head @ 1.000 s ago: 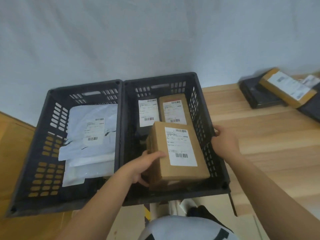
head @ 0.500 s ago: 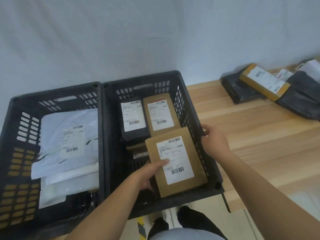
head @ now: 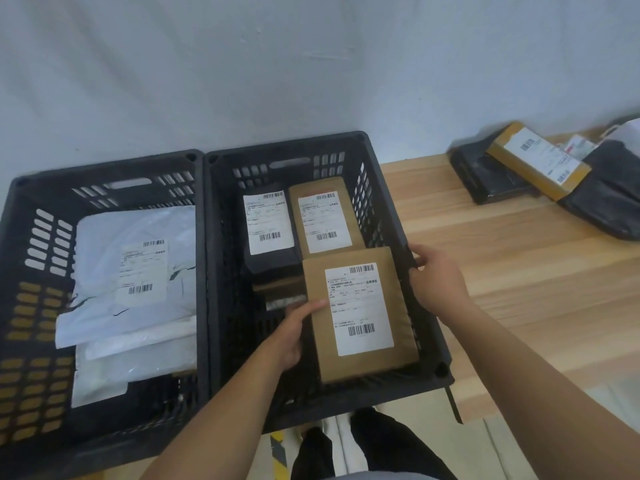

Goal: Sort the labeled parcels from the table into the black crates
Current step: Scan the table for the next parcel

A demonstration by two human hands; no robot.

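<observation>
The head view shows two black crates side by side, the left crate [head: 104,174] and the right crate [head: 287,147], which stands against the edge of a light wooden desk [head: 519,271].

The near parcel [head: 360,313] is a flat brown cardboard packet with a white label facing up, bearing one barcode at its top and one at its bottom. It sits in the near right part of the right crate. The left hand [head: 294,334] holds its left edge, with the thumb on top at the label's edge and the fingers hidden beneath. The right hand [head: 436,278] grips the right crate's right rim, fingers curled over it.

Three labeled parcels show in the right crate: the near parcel, a second brown parcel [head: 325,216] behind it, and a black parcel [head: 270,233] just beside that.

The left crate holds a white labeled bag [head: 138,258] on top of other white bags.

Far right on the desk lie a brown box [head: 540,161] and at least two black packets.
</observation>
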